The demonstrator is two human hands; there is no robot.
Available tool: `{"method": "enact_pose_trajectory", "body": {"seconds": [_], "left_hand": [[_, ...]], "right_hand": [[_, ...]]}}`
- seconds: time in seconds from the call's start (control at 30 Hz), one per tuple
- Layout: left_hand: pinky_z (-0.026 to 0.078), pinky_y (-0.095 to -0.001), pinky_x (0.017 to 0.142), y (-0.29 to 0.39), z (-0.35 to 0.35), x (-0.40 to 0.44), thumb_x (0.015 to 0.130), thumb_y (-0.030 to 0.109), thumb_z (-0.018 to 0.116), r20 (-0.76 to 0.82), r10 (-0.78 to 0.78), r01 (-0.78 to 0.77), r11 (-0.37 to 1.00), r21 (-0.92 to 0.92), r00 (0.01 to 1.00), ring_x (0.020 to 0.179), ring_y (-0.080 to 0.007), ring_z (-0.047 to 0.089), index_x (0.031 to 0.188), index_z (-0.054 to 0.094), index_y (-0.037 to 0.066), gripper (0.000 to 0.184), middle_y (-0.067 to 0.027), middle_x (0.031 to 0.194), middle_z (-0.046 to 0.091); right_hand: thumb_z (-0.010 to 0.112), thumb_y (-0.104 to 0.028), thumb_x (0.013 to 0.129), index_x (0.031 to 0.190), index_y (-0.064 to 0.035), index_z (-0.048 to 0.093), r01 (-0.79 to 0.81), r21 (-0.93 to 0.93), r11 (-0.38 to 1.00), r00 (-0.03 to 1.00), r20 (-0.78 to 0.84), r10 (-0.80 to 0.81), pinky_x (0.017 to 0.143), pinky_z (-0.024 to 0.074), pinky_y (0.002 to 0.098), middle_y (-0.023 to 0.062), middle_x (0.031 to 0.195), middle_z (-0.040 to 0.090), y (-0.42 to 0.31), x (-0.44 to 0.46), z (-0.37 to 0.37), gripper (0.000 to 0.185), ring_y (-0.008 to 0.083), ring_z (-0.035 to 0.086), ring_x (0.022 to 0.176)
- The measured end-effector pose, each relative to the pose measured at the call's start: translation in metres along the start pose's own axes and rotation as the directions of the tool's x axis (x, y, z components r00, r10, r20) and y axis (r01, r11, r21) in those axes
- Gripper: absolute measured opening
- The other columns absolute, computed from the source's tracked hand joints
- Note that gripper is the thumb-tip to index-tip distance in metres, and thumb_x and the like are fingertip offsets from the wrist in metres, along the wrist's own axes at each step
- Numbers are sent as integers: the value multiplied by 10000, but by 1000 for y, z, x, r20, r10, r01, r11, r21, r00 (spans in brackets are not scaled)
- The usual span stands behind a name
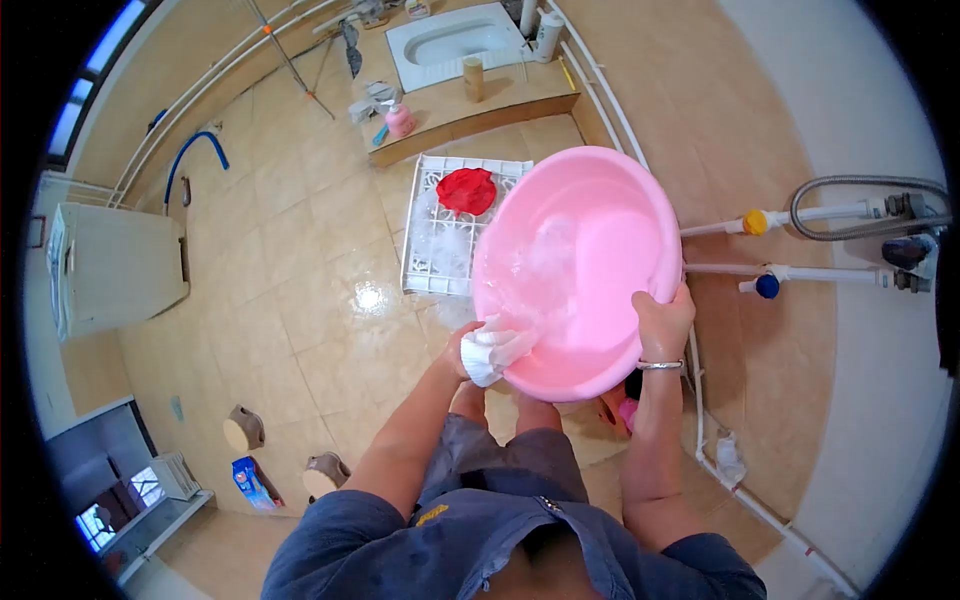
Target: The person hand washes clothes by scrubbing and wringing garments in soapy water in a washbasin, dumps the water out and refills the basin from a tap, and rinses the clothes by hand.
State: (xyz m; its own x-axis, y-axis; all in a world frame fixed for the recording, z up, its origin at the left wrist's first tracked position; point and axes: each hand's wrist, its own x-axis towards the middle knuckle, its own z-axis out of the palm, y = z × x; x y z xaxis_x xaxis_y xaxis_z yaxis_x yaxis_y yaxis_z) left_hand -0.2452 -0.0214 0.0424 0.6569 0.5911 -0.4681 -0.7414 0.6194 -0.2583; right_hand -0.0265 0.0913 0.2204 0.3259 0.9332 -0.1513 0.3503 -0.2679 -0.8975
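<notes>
A big pink basin (620, 240) is tilted in front of me, with suds and some water inside. My right hand (665, 320) grips its right rim, and a bracelet circles that wrist. At the basin's lower left rim, my left hand (458, 350) holds a wet white cloth (488, 352); the cloth partly hides its fingers. Beyond the basin's left side, a white plastic rack (415, 240) covered in foam lies on the floor, and a red cloth (467, 190) rests on it.
A squat toilet (425, 72) is set in a raised step (520, 108) bearing a pink bottle (400, 121). Pipes (720, 228) run along the right wall. Two small stools (243, 428) and a blue packet (252, 483) stand lower left, a white appliance (125, 265) farther left.
</notes>
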Motion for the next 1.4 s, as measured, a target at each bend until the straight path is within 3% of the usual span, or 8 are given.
{"method": "enact_pose_trajectory", "body": {"seconds": [0.37, 0.6, 1.07, 1.2, 1.27, 1.33, 1.37, 1.4], "left_hand": [[288, -424, 934, 17, 1, -18, 808, 274, 274, -1, 36, -36, 999, -12, 999, 1113, -323, 360, 1218, 296, 3, 492, -190, 1225, 347], [346, -427, 887, 16, 0, -26, 799, 268, 332, -94, 80, -76, 996, 39, 992, 1010, -313, 457, 1119, 417, 17, 416, -178, 1098, 472], [426, -433, 771, 6, 5, -18, 787, 277, 371, -237, 7, 13, 996, 86, 971, 869, -305, 529, 1015, 484, 53, 339, -148, 938, 549], [413, -430, 792, 14, -3, -19, 796, 264, 359, -167, -26, 38, 997, 72, 986, 888, -294, 524, 1025, 480, 41, 342, -154, 970, 539], [395, -434, 823, 15, -7, -20, 806, 250, 343, -110, -44, 52, 996, 72, 993, 922, -289, 514, 1045, 468, 32, 347, -161, 1010, 527], [434, -412, 762, 11, 12, -26, 793, 273, 368, -280, 37, 3, 990, 144, 959, 835, -279, 541, 991, 498, 25, 343, -145, 907, 557], [434, -412, 762, 12, 8, -26, 793, 273, 368, -284, 35, 7, 989, 146, 958, 835, -279, 541, 991, 498, 25, 343, -145, 907, 557], [432, -408, 770, 14, 2, -29, 795, 267, 363, -212, 12, 18, 990, 142, 977, 846, -280, 539, 998, 496, 21, 346, -147, 920, 556]], "right_hand": [[598, -74, 579, 734, 14, 515, 278, -203, 939, 960, 76, -268, 568, 444, 338, 170, 674, 565, -35, -16, 34, 197, 274, 570, 628], [616, -103, 564, 701, -13, 477, 483, -320, 815, 875, 134, -466, 494, 438, 381, 160, 592, 538, -30, -16, 41, 215, 327, 539, 538], [631, -60, 533, 604, -48, 414, 878, -348, 329, 450, 364, -816, 412, 382, 353, 103, 537, 443, -24, -19, 13, 228, 277, 476, 475], [632, -46, 560, 725, 0, 475, 775, -460, 433, 595, 304, -744, 496, 427, 334, 133, 631, 510, -3, -19, -4, 232, 289, 522, 556], [588, -39, 590, 804, 14, 509, 441, -336, 833, 882, -14, -472, 565, 437, 299, 100, 691, 551, 7, -16, -13, 234, 230, 546, 609], [540, -7, 601, 875, 29, 505, 230, -212, 950, 955, -140, -263, 629, 436, 292, 114, 774, 554, 18, -13, -27, 278, 236, 548, 688], [492, 25, 613, 946, 43, 501, 18, -61, 998, 973, -229, -31, 692, 434, 284, 127, 857, 557, 26, -13, -35, 334, 242, 549, 766], [492, 25, 613, 946, 43, 501, 13, -58, 998, 972, -232, -26, 692, 434, 284, 127, 857, 557, 42, -12, -45, 334, 242, 549, 766]]}}
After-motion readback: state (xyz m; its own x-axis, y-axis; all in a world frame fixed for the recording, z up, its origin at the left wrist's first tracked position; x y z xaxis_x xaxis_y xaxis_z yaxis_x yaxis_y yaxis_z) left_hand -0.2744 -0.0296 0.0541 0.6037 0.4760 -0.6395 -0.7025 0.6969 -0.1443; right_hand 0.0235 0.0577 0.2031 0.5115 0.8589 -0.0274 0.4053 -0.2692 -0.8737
